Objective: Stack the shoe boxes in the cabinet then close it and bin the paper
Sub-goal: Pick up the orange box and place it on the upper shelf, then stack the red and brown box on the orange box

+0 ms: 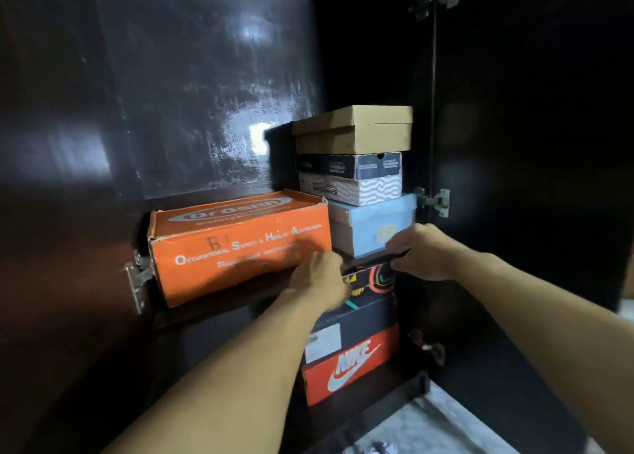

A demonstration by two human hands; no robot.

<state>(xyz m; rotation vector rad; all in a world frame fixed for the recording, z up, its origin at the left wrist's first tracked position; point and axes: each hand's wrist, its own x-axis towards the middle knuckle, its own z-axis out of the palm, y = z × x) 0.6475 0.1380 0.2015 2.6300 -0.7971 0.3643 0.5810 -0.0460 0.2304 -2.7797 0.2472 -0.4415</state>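
Still stacking: my right hand (423,252) pinches the black patterned cardboard shoe box (372,278)'s lid, my left hand (319,278) grips its side; next, slide it squarely under the pale blue box (372,225) above.

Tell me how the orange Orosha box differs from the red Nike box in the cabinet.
The orange Orosha box sits on the left, higher up, nothing on it; the red Nike box lies at the bottom of the right stack under other boxes. The Orosha box shows its long side with white text, the Nike box a short end with a white swoosh. Both are closed cardboard shoe boxes.
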